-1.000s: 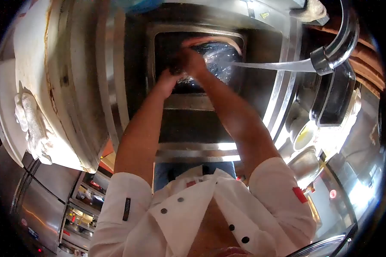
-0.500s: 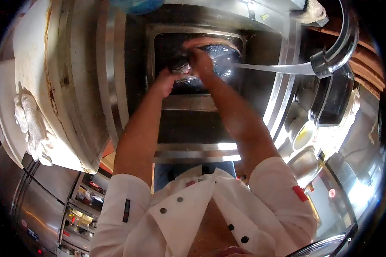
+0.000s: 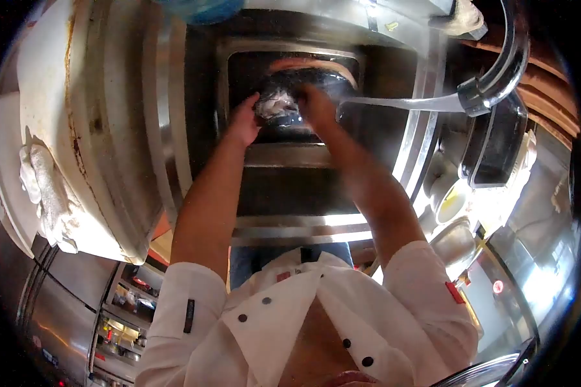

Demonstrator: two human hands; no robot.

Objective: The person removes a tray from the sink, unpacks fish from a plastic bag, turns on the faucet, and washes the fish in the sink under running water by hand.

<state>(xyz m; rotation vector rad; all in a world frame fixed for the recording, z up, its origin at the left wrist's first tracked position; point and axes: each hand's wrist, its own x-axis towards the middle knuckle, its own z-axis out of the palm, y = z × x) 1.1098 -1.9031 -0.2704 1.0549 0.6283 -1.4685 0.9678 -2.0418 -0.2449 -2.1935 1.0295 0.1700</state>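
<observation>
A large fish (image 3: 279,105) with dark, shiny skin lies in a metal tray (image 3: 284,155) inside the sink. Its pale part faces up between my hands, and a pinkish strip (image 3: 313,65) curves along the tray's far side. At the left end of the fish, my left hand (image 3: 244,121) touches it with the fingers partly spread. My right hand (image 3: 316,108) rests on the dark part of the fish, its fingers dark and blurred. From the tap (image 3: 476,95) at the right, a water stream (image 3: 400,102) runs into the tray beside my right hand.
A white board (image 3: 42,84) with a crumpled cloth (image 3: 42,187) on it stands at the left. Black trays (image 3: 497,145), a bowl (image 3: 453,201) and metal containers are at the right. Something blue (image 3: 200,8) hangs at the top edge.
My hands have moved apart, the right one to the right and slightly nearer me. More of the pale part shows between them. The view has shifted slightly.
</observation>
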